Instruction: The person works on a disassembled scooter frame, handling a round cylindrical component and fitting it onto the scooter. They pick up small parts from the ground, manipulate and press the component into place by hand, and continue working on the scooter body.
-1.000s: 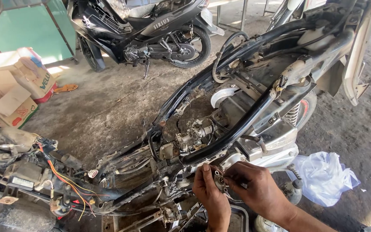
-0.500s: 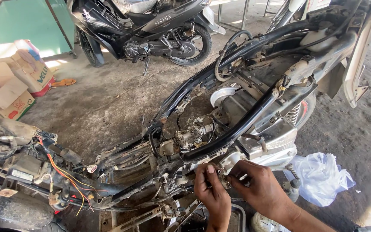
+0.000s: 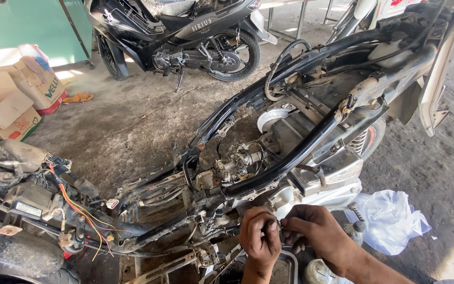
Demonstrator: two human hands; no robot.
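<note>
Two hands: left hand [image 3: 260, 237] and right hand [image 3: 313, 231] pinch one small part [image 3: 275, 225] beside one stripped motorcycle frame [image 3: 290, 158]

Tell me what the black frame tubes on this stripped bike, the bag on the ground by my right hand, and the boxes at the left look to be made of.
Frame tubes: likely painted steel, going by the glossy black coat, dusty and scuffed. Bag: thin plastic film, white and translucent, crumpled in soft folds. Boxes: brown corrugated cardboard, with open flaps and matte surfaces.

both hands [image 3: 261, 239] [image 3: 316, 231] against stripped motorcycle frame [image 3: 290, 158]
</note>
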